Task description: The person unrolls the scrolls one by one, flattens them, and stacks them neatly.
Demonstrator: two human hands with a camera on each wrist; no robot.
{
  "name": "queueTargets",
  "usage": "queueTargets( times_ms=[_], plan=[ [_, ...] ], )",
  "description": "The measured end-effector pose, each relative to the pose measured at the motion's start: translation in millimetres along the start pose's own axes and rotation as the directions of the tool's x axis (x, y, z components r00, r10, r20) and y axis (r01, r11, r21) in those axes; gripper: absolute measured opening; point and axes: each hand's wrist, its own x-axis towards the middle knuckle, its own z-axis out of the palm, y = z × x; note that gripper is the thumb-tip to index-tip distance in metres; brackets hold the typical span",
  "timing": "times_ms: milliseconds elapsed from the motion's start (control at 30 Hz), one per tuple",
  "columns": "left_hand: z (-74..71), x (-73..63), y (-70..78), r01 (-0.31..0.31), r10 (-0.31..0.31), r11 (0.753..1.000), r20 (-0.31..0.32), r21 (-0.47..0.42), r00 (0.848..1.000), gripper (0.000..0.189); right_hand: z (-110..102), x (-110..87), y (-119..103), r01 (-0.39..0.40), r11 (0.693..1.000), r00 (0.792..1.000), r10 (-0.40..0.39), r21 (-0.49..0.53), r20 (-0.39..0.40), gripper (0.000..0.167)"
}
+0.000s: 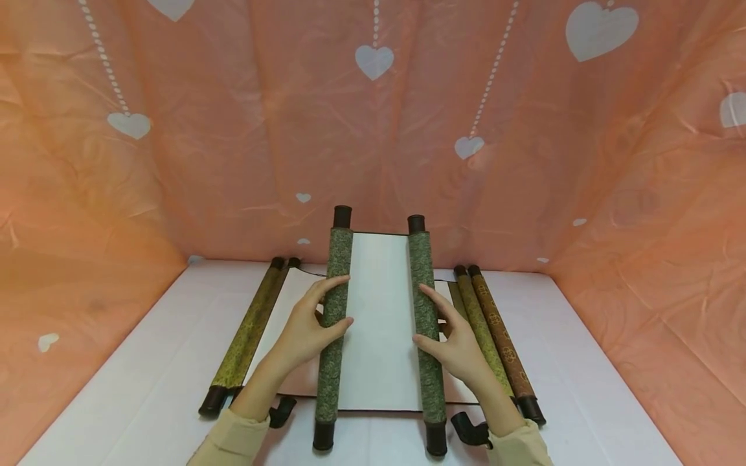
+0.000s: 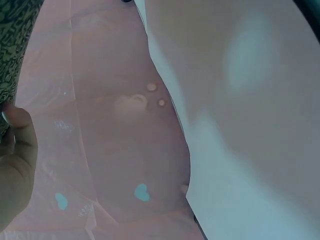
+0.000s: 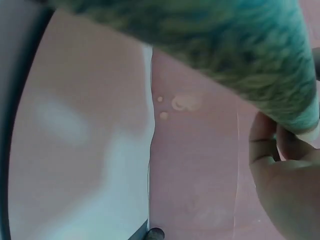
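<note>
The left hand (image 1: 307, 331) curls round the left roll (image 1: 333, 327) and the right hand (image 1: 456, 346) round the right roll (image 1: 427, 330) of a green scroll (image 1: 379, 323), held part unrolled above the middle of the white table (image 1: 583, 362), over two other scrolls lying flat.

An olive-gold scroll (image 1: 247, 336) is lying partly unrolled on my left, its white sheet (image 1: 278, 327) spreading toward the middle. Two rolled scrolls are resting side by side on my right, an olive one (image 1: 481, 330) touching a brown one (image 1: 504, 346) with round motifs. All are sitting on a white table (image 1: 588, 401). A salmon cloth (image 1: 233, 129) with white hearts is hanging behind and at both sides.
</note>
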Motion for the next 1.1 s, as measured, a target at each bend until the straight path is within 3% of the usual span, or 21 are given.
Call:
queueTargets(
  times_ms=[333, 567, 700, 867, 1100],
  plan=[
    [-11.0, 1.4, -6.1, 0.029, -0.029, 0.999, 0.024, 0.019, 0.999, 0.069, -13.2, 0.3, 1.6, -0.044, 0.998, 0.999, 0.044, 0.049, 0.001, 0.083],
    [-19.0, -0.8, -6.6, 0.085, -0.083, 0.996, 0.06, -0.03, 0.995, 0.061, -24.2, 0.2, 0.2, -0.089, 0.993, 0.996, 0.086, 0.081, 0.038, 0.082],
    [-20.2, -1.1, -4.6, 0.105, -0.102, 0.993, 0.063, -0.044, 0.993, 0.061, -25.9, 0.4, 5.4, -0.096, 0.994, 0.995, 0.094, 0.048, 0.043, 0.081],
    [-19.2, -0.8, -5.2, 0.108, -0.108, 0.994, 0.048, -0.009, 0.993, 0.059, -24.5, 1.1, 8.4, -0.077, 0.997, 0.997, 0.077, -0.017, 0.03, 0.09],
    [-21.5, 1.3, -9.6, 0.072, -0.072, 0.997, 0.019, 0.026, 0.997, 0.059, -30.8, 0.2, 7.9, -0.084, 0.996, 0.996, 0.085, -0.031, 0.021, 0.084]
  ],
)
